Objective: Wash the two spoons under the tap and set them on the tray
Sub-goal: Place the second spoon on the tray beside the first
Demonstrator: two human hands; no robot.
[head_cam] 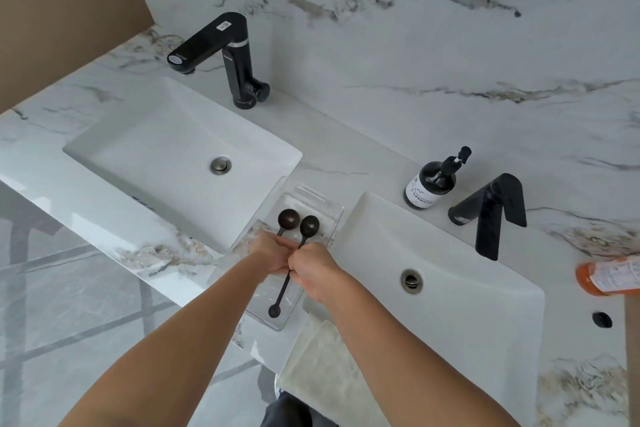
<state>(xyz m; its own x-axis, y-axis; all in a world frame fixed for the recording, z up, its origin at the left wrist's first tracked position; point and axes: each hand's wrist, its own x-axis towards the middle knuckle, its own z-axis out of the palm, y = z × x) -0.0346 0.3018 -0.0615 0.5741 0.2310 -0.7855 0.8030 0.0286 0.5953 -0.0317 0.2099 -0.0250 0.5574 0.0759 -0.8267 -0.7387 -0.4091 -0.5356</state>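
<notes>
Two dark spoons lie over a clear plastic tray (332, 210) that sits on the counter between two sinks. The left spoon (288, 217) has its bowl pointing away from me, and my left hand (272, 253) is closed around its handle. The right spoon (309, 226) runs from its bowl down to a small round handle end near the tray's front. My right hand (313, 272) pinches this spoon's handle at mid-length. Both hands touch each other above the tray. The left tap (221, 52) and the right tap (491, 210) are black, and no water runs from either.
White basins lie left (104, 149) and right (467, 305) of the tray. A black soap pump bottle (431, 184) stands behind the right basin. An orange bottle (609, 279) lies at the right edge. A pale towel (322, 367) hangs over the counter's front edge.
</notes>
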